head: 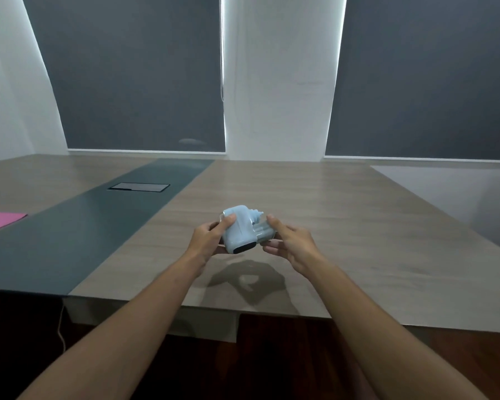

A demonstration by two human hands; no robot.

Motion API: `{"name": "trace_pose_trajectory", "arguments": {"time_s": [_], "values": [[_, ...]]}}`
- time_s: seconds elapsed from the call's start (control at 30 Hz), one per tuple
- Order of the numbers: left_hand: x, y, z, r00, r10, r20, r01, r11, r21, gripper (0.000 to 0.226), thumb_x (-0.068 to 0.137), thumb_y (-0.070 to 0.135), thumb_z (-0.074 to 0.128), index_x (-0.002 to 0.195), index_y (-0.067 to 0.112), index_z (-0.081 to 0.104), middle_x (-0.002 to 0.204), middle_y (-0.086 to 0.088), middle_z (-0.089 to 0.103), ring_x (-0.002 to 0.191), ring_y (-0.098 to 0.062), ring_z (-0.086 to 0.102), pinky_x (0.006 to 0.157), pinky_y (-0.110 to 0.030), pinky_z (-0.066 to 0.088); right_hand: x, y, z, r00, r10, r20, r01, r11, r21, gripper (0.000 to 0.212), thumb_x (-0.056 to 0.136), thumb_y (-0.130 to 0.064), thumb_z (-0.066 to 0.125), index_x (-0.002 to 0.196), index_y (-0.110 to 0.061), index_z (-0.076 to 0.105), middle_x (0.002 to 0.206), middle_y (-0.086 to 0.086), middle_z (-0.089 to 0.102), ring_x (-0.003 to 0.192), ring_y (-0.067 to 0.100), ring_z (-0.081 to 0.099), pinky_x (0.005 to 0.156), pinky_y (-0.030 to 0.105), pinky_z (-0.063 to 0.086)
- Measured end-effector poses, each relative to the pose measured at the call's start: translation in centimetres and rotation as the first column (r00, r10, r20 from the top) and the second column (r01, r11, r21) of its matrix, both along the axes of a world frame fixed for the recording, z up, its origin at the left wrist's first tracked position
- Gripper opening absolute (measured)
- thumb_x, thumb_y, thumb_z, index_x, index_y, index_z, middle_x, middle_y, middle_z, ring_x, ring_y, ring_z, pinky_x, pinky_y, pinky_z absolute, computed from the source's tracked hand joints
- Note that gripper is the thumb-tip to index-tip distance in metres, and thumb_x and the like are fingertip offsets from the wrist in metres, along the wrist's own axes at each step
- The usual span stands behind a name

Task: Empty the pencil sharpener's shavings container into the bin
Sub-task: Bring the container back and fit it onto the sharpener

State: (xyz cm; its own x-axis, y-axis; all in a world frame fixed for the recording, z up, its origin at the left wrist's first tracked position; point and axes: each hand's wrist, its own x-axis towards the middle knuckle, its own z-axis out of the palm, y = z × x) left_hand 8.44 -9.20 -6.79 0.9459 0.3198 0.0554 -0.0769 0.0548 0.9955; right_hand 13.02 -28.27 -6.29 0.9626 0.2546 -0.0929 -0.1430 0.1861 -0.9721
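A pale blue pencil sharpener (238, 230) is held just above the wooden table (344, 226), tilted, with a dark opening at its lower end. My left hand (207, 241) grips its left side, thumb on top. A clear shavings container (264, 233) sticks out of the sharpener's right side, and my right hand (290, 245) pinches it between thumb and fingers. Whether the container holds shavings cannot be made out. No bin is in view.
A dark grey strip (84, 235) runs along the table, with a closed cable hatch (139, 187) in it. A pink sheet (0, 220) lies at the far left edge. Grey roller blinds (133, 73) cover the windows behind. A white cable (60, 330) hangs below the table's near edge.
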Motion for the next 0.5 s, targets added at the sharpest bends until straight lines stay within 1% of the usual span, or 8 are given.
{"name": "trace_pose_trajectory", "arguments": {"time_s": [0.07,0.13,0.17,0.23,0.3,0.37,0.47,0.5], "values": [[0.0,-0.4,0.1,1.0,-0.022,0.016,0.022,1.0,-0.01,0.044,0.08,0.04,0.072,0.106,0.004,0.07,0.104,-0.016,0.072,0.085,-0.029,0.07,0.06,-0.034,0.058,-0.5,0.8,0.0,0.999,-0.012,0.032,0.014,0.998,-0.062,0.059,0.078,-0.042,0.079,0.114,0.002,0.064,0.11,0.017,0.073,0.084,0.029,0.075,0.073,0.037,0.062],[0.0,-0.6,0.4,1.0,-0.019,0.024,0.02,1.0,-0.015,0.041,0.081,0.04,0.072,0.105,0.006,0.07,0.107,-0.017,0.073,0.09,-0.031,0.072,0.063,-0.036,0.059,-0.9,1.6,0.0,0.996,-0.044,0.076,0.051,0.994,-0.1,0.063,0.077,-0.049,0.078,0.111,0.004,0.066,0.108,0.015,0.074,0.089,0.029,0.075,0.078,0.04,0.063],[0.0,-0.5,0.5,1.0,-0.011,0.023,0.011,1.0,-0.019,0.039,0.081,0.039,0.072,0.104,0.007,0.07,0.107,-0.016,0.073,0.09,-0.031,0.072,0.064,-0.036,0.059,-1.1,1.9,0.1,0.994,-0.056,0.094,0.066,0.992,-0.11,0.064,0.078,-0.052,0.075,0.109,0.003,0.067,0.106,0.013,0.075,0.091,0.028,0.075,0.08,0.041,0.062],[-0.1,-0.1,0.6,1.0,0.012,0.009,-0.012,1.0,-0.025,0.042,0.081,0.04,0.071,0.106,0.006,0.069,0.107,-0.016,0.073,0.089,-0.029,0.071,0.061,-0.033,0.058,-1.4,2.3,0.2,0.993,-0.048,0.108,0.062,0.988,-0.138,0.06,0.084,-0.058,0.064,0.108,-0.004,0.071,0.104,0.007,0.076,0.094,0.025,0.074,0.084,0.041,0.061],[-0.5,0.6,0.8,0.999,0.041,-0.005,-0.041,0.999,-0.035,0.046,0.081,0.041,0.071,0.109,0.004,0.068,0.107,-0.016,0.073,0.086,-0.027,0.071,0.06,-0.032,0.057,-1.7,2.5,0.6,0.996,0.001,0.092,0.016,0.982,-0.186,0.056,0.089,-0.061,0.055,0.11,-0.013,0.074,0.107,0.001,0.076,0.098,0.024,0.071,0.086,0.04,0.06],[-1.0,1.4,1.1,0.998,0.067,-0.005,-0.067,0.997,-0.037,0.045,0.081,0.039,0.072,0.11,0.004,0.067,0.107,-0.015,0.072,0.085,-0.026,0.07,0.061,-0.033,0.058,-2.1,2.9,1.1,0.995,0.066,0.075,-0.044,0.965,-0.259,0.054,0.092,-0.061,0.047,0.111,-0.019,0.075,0.114,-0.002,0.073,0.101,0.025,0.068,0.086,0.04,0.059],[-2.2,2.5,1.5,0.992,0.125,0.014,-0.125,0.992,0.0,0.039,0.08,0.036,0.074,0.105,0.007,0.067,0.109,-0.014,0.071,0.089,-0.027,0.07,0.063,-0.035,0.06,-2.9,4.1,1.9,0.987,0.144,0.075,-0.108,0.927,-0.359,0.05,0.096,-0.059,0.037,0.105,-0.026,0.073,0.123,-0.002,0.067,0.102,0.023,0.064,0.088,0.04,0.057],[-2.7,2.8,1.5,0.987,0.157,0.023,-0.158,0.987,0.007,0.036,0.079,0.035,0.075,0.101,0.008,0.067,0.108,-0.014,0.07,0.091,-0.027,0.07,0.062,-0.034,0.06,-3.3,4.8,2.1,0.983,0.166,0.077,-0.126,0.919,-0.374,0.049,0.097,-0.058,0.035,0.107,-0.027,0.071,0.125,-0.001,0.065,0.103,0.023,0.063,0.089,0.041,0.057]]}}
